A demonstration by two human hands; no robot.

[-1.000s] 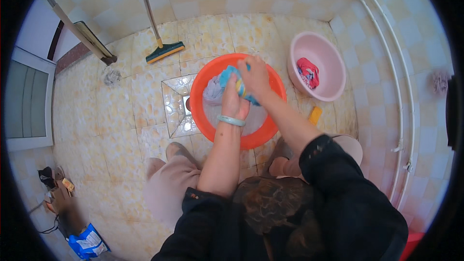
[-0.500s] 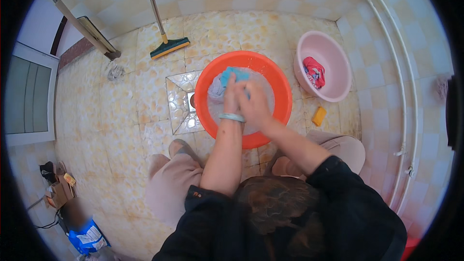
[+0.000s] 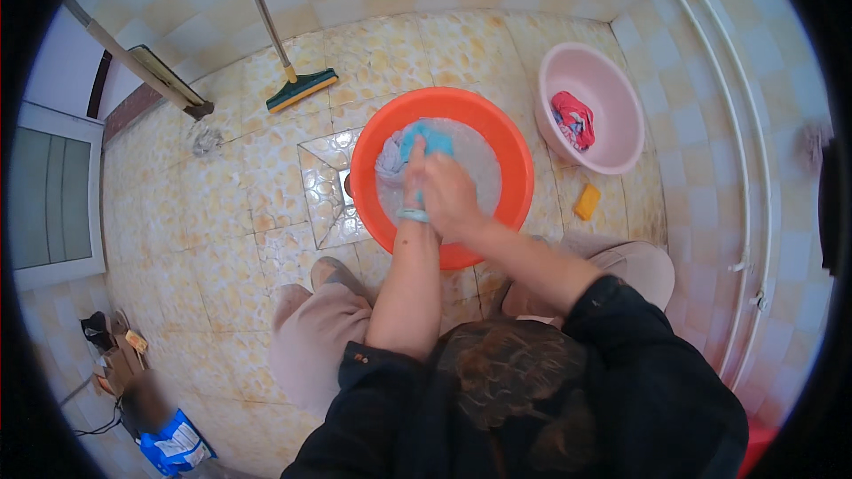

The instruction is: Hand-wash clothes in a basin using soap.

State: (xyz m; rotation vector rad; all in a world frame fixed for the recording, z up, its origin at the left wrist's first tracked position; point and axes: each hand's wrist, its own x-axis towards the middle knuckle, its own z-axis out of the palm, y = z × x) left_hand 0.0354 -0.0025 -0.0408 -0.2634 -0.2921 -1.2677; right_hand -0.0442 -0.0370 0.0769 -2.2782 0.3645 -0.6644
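An orange basin of cloudy, sudsy water stands on the floor between my feet. Over it my left hand and my right hand are pressed together on a wet light-blue cloth. The right hand, closed, crosses over the left and hides part of it; a bit of blue shows between them near the left wrist. My left fingers lie against the cloth, their grip partly covered. A pale grey-lilac cloth sits in the water at the basin's left, beside the blue one.
To the right stands a pink basin with a red patterned garment inside. A yellow soap bar lies below it. A floor drain adjoins the orange basin. A floor brush and a mop lean at the far left.
My right hand has slid down and closer over my left, from fingers partly spread to closed. The blue cloth stays held above the basin. The whole view has shifted slightly.
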